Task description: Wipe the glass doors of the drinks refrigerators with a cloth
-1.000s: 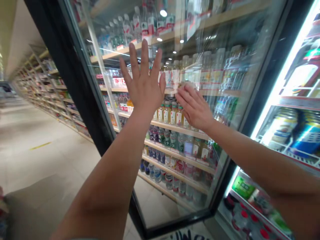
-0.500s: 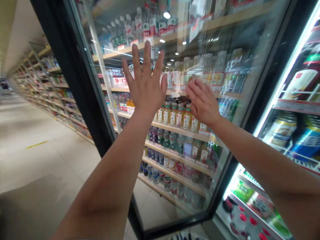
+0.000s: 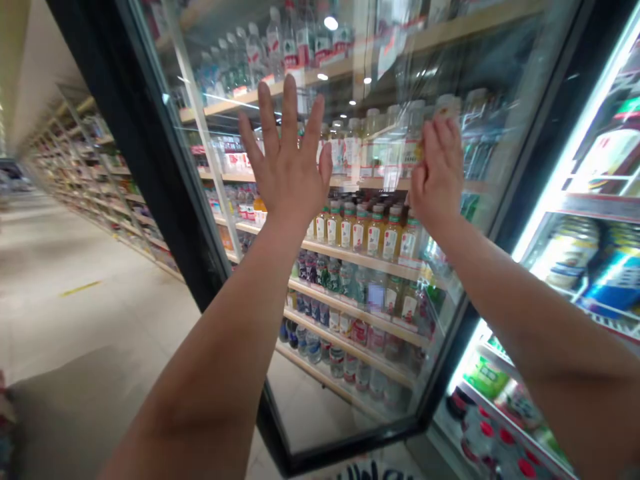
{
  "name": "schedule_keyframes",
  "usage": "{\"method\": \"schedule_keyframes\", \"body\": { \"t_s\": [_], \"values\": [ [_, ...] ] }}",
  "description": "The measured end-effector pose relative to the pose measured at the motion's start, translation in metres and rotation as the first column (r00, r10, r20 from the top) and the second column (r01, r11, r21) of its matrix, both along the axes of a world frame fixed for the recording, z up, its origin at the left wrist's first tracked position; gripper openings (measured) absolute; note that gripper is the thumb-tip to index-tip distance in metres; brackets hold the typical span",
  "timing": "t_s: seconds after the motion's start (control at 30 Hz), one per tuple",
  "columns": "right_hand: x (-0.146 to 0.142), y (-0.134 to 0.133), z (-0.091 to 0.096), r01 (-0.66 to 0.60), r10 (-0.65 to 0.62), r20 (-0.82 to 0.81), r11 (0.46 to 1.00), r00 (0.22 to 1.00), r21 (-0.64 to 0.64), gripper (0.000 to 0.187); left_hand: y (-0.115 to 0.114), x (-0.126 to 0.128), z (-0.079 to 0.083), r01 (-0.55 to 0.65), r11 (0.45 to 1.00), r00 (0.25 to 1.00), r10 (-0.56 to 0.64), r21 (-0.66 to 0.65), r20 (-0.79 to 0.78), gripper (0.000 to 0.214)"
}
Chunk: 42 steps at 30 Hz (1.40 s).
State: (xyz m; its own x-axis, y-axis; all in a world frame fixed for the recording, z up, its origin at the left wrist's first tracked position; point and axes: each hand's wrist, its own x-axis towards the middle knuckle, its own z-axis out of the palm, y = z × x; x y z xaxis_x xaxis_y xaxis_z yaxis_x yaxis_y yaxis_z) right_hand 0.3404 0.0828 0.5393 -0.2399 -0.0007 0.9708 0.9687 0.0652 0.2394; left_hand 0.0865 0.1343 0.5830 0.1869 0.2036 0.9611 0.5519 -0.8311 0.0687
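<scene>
A tall glass door (image 3: 350, 427) in a black frame stands tilted across my view. My left hand (image 3: 290, 160) is spread against the glass, palm forward and fingers apart, with nothing in it. To its right, my right hand (image 3: 440, 173) is up at the glass, its fingers pressed together and slightly bent, thumb close in. Its palm side faces away, so whatever may lie under the fingers is hidden. Bottles of yellow juice (image 3: 375, 233) show in the glass below and between my hands.
At right, a lit cooler holds bottles and cans (image 3: 570, 253), green packs (image 3: 485, 377) and red-capped bottles (image 3: 483, 433). Long store shelves (image 3: 100, 173) run down the left beside a pale floor (image 3: 75, 320). The door's dark left edge (image 3: 165, 193) stands out into the aisle.
My right hand has moved right across the glass and turned its fingers more upright. My left hand stays spread in nearly the same place.
</scene>
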Motion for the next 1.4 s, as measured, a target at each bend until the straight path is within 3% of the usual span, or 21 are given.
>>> {"method": "schedule_keyframes", "body": {
  "t_s": [0.07, 0.23, 0.43, 0.5, 0.63, 0.7, 0.8, 0.87, 1.0, 1.07, 1.2, 1.27, 1.4],
  "values": [
    [-0.001, -0.001, -0.006, 0.001, -0.002, 0.016, 0.999, 1.000, 0.043, 0.064, -0.002, 0.000, 0.000, -0.009, 1.000, 1.000, 0.009, 0.005, -0.006, 0.061],
    [-0.007, -0.012, -0.023, 0.103, -0.039, 0.332, 0.979, 0.942, -0.175, 0.066, -0.002, -0.001, 0.000, 0.019, 1.000, 1.000, -0.019, 0.011, -0.002, 0.061],
    [0.020, -0.017, -0.007, 0.039, -0.037, -0.065, 0.998, 0.997, 0.041, 0.060, -0.003, 0.001, -0.001, 0.112, 0.994, 0.994, -0.112, -0.015, 0.000, 0.062],
    [0.010, -0.014, -0.015, 0.021, -0.021, 0.018, 1.000, 1.000, 0.009, 0.063, -0.003, 0.002, -0.001, 0.111, 0.994, 0.994, -0.111, -0.009, 0.006, 0.062],
    [-0.009, -0.010, -0.021, 0.081, 0.005, 0.344, 0.969, 0.939, -0.235, 0.067, -0.005, 0.003, 0.000, 0.010, 1.000, 1.000, -0.010, -0.016, 0.004, 0.063],
    [-0.003, -0.009, -0.011, 0.090, -0.010, 0.294, 0.962, 0.956, -0.259, 0.064, -0.006, 0.003, 0.000, 0.003, 1.000, 1.000, -0.003, -0.031, 0.004, 0.064],
    [0.009, -0.006, 0.005, 0.010, -0.005, 0.060, 0.996, 0.998, -0.086, 0.059, -0.007, 0.002, 0.001, 0.038, 0.999, 0.999, -0.038, -0.036, 0.006, 0.064],
    [0.004, -0.005, 0.005, -0.020, 0.020, 0.025, 1.000, 0.999, -0.014, 0.059, -0.008, 0.002, 0.001, 0.020, 0.999, 1.000, -0.020, -0.038, -0.001, 0.064],
    [-0.027, -0.005, -0.005, 0.015, 0.044, 0.228, 0.968, 0.973, -0.252, 0.063, -0.004, 0.003, 0.001, 0.048, 0.999, 0.999, -0.048, -0.020, -0.001, 0.066],
    [-0.032, -0.005, 0.003, 0.024, 0.056, 0.270, 0.958, 0.961, -0.285, 0.063, -0.002, 0.004, 0.000, 0.069, 0.998, 0.998, -0.069, -0.006, 0.005, 0.067],
    [-0.022, 0.001, 0.029, -0.055, 0.058, 0.054, 0.997, 0.997, -0.058, 0.063, -0.002, 0.004, -0.001, 0.051, 0.999, 0.999, -0.051, -0.013, 0.005, 0.066],
    [-0.026, 0.005, 0.027, -0.062, 0.062, 0.021, 0.998, 0.998, -0.025, 0.063, -0.004, 0.004, -0.001, 0.052, 0.999, 0.999, -0.052, -0.010, -0.003, 0.066],
    [-0.054, 0.005, 0.001, -0.005, 0.063, 0.221, 0.967, 0.973, -0.253, 0.064, -0.006, 0.005, 0.000, 0.034, 0.999, 0.999, -0.034, -0.024, -0.008, 0.069]
  ]
}}
